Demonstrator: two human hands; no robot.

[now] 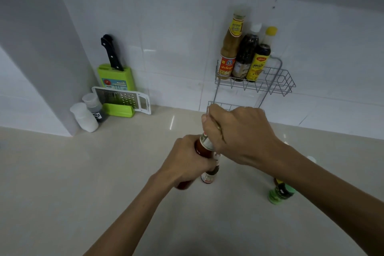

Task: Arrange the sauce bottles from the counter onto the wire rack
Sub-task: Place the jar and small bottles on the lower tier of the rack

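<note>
— Where's the bottle?

— The red sauce bottle with a white label (204,144) is over the middle of the beige worktop (104,172), tilted. My left hand (187,162) is wrapped round its body, my right hand (239,131) closed over its top.

— And the rack?

— The grey wire rack (278,81) hangs on the back wall; three bottles stand at its left end: tan sauce (229,48), dark with white cap (246,52), dark with yellow cap (260,58). A green-capped bottle (280,192) lies below my right forearm.
</note>
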